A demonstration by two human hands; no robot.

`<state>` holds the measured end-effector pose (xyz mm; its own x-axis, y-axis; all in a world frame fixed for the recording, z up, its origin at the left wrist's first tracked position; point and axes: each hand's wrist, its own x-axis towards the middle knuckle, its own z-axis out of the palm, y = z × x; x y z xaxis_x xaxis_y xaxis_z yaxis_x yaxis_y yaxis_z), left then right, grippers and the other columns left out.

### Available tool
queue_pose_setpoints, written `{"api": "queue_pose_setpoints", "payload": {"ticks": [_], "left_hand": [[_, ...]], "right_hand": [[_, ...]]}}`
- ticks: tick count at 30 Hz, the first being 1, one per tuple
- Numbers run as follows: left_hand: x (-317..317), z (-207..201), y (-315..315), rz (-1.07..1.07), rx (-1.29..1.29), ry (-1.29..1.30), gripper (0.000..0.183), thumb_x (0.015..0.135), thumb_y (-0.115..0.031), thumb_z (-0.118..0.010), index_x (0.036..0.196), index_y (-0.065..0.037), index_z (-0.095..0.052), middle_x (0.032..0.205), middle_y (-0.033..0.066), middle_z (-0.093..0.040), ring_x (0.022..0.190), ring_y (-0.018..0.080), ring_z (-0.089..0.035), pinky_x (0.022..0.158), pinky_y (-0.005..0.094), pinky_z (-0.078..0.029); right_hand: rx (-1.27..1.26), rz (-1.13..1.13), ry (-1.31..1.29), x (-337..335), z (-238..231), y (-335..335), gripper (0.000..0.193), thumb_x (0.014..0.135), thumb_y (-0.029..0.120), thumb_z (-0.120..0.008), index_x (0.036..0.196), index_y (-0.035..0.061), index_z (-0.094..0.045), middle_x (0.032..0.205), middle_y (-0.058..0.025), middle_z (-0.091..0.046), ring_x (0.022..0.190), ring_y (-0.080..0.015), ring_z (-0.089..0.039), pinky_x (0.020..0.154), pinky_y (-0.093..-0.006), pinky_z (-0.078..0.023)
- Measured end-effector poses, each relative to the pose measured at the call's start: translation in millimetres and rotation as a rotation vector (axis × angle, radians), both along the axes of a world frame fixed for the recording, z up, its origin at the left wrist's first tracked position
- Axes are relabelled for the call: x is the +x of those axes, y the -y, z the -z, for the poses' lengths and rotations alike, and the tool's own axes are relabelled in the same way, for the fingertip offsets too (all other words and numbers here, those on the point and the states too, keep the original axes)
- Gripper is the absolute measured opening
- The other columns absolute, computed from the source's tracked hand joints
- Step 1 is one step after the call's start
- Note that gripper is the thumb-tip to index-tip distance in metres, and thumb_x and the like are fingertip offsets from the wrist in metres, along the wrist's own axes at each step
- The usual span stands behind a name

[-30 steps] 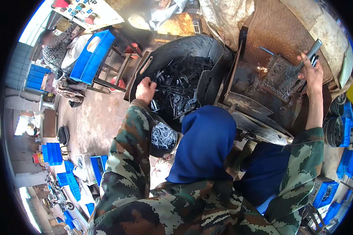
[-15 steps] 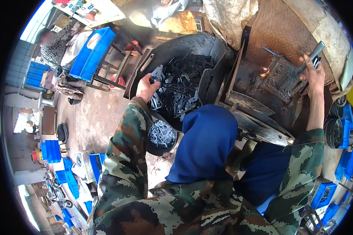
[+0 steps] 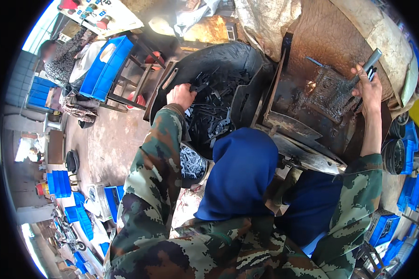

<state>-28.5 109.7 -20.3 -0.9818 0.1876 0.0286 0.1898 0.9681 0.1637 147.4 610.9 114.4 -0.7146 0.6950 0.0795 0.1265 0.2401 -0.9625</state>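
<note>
My left hand is closed over the left side of a large black tub. A small dark metal piece sticks out from its fingertips. Many dark flat metal pieces lie heaped in the tub. On the right, my right hand is wrapped round a grey metal bar, with a black bristly-looking strip beside it. The bar's lower end is at a dark, crusted block in an open metal box. A small orange glow shows at the block's left edge.
A bucket of light grey metal pieces stands below the tub. A thin bluish rod lies behind the block. A blue crate rests on a stand at the left, near another person. Dark round containers stand at the right.
My left hand has moved slightly right over the tub; the light grey piece that stuck up from its fingers no longer shows, and a dark one does. My right hand keeps its grip on the bar.
</note>
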Motion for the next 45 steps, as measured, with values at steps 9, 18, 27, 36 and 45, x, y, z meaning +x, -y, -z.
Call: {"api": "queue_pose_setpoints", "payload": {"ticks": [9, 18, 27, 36, 45], "left_hand": [[-7, -8, -2, 0.054, -0.258, 0.137, 0.034, 0.078, -0.034, -0.077, 0.104, -0.012, -0.074, 0.101, 0.0184, -0.072, 0.098, 0.0363, -0.069, 0.085, 0.0462, -0.055], [-17, 10, 59, -0.055, 0.514, 0.204, 0.03, 0.083, -0.022, -0.072, 0.107, -0.004, -0.071, 0.087, 0.01, -0.072, 0.074, 0.0233, -0.068, 0.07, 0.0338, -0.052], [57, -38, 38, -0.041, 1.109, 0.661, 0.013, 0.087, -0.011, -0.065, 0.099, -0.008, -0.063, 0.069, -0.0038, -0.056, 0.049, 0.0035, -0.041, 0.045, 0.021, -0.029], [86, -65, 7, -0.126, 1.41, 0.856, 0.023, 0.085, -0.007, -0.05, 0.107, -0.011, -0.052, 0.065, -0.0013, -0.046, 0.048, 0.0048, -0.034, 0.042, 0.022, -0.024], [101, -146, -103, 0.226, 1.416, 0.853, 0.025, 0.092, -0.011, -0.051, 0.111, 0.003, -0.06, 0.062, -0.0023, -0.042, 0.048, 0.0066, -0.035, 0.043, 0.0246, -0.025]], "right_hand": [[-0.012, -0.016, -0.001, -1, -5, 13, 0.031, 0.099, 0.023, -0.063, 0.125, 0.0065, -0.058, 0.102, -0.0022, -0.072, 0.05, -0.0019, -0.038, 0.047, -0.0215, -0.045], [0.01, -0.022, 0.004, -4, -11, 17, 0.03, 0.099, 0.022, -0.062, 0.124, 0.0058, -0.058, 0.099, -0.0018, -0.072, 0.048, -0.0015, -0.037, 0.046, -0.0217, -0.045], [-0.006, -0.008, 0.005, -2, -3, 9, 0.032, 0.098, 0.026, -0.065, 0.124, 0.0083, -0.061, 0.098, -0.0023, -0.072, 0.052, -0.0025, -0.043, 0.045, -0.0218, -0.049], [-0.015, 0.006, -0.01, -3, -4, 13, 0.03, 0.099, 0.023, -0.063, 0.122, 0.0053, -0.057, 0.096, -0.0015, -0.071, 0.047, -0.0021, -0.035, 0.045, -0.022, -0.045], [-0.008, 0.004, 0.0, -1, -8, 14, 0.03, 0.1, 0.021, -0.061, 0.125, 0.0056, -0.057, 0.099, -0.0025, -0.071, 0.048, -0.002, -0.035, 0.046, -0.0221, -0.046]]}}
